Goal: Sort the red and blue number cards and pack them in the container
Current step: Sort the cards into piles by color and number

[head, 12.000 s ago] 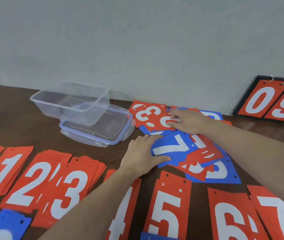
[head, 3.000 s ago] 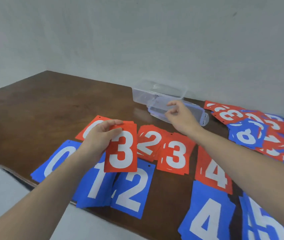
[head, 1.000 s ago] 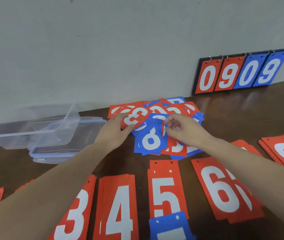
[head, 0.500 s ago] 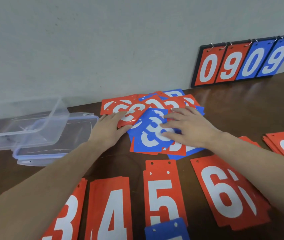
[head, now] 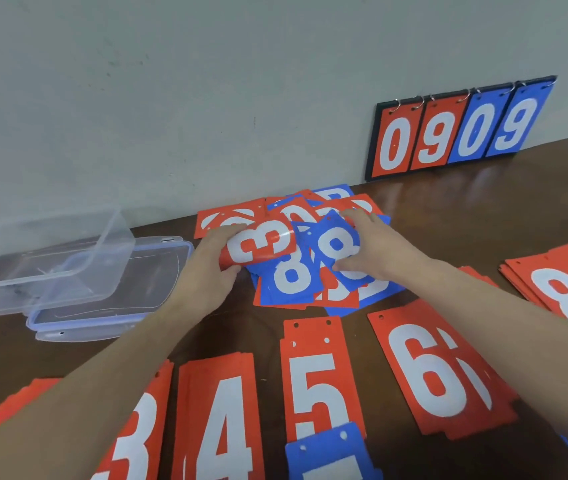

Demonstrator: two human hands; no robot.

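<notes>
Mid-sort, both hands in the mixed pile (head: 313, 251) at the back edge of the table (head: 483, 209), near the wall. Left hand (head: 206, 271) pinching a red 3 (head: 258, 244), thumb under, fingers over, card bowed and lifted off the heap, likely peeled up so it comes free w/o dragging neighbours. Right hand (head: 376, 251) curled over a blue 8 (head: 336, 247), fingertips on its far edge, thumb at the near edge; looks like a grip to tilt it up, though can't tell if it's fully clear of the cards below. Second blue 8 (head: 291, 275) flat underneath, plus more red and blue still jumbled. Sorted red stacks laid in number order along the near side: 3 (head: 133, 445), 4 (head: 220, 417), 5 (head: 317, 375), 6 (head: 438, 368), red 8 (head: 566, 292) toward the right edge; a blue card (head: 331, 452) overlaps the foot of the 5. Row order presumably so each pulled card has an obvious home. Container (head: 43, 258) clear, apparently no cards in it, sitting partly on its lid (head: 113, 299) at the left, just beside the pile, handy for packing but not yet used. Scoreboard (head: 455, 129) reading 0909 leans on the wall at the back right, apart from the work. Judgement: sorting well along, pile still sizeable, packing not begun. Risk: glossy cards slipping, or two lifting stuck together.
</notes>
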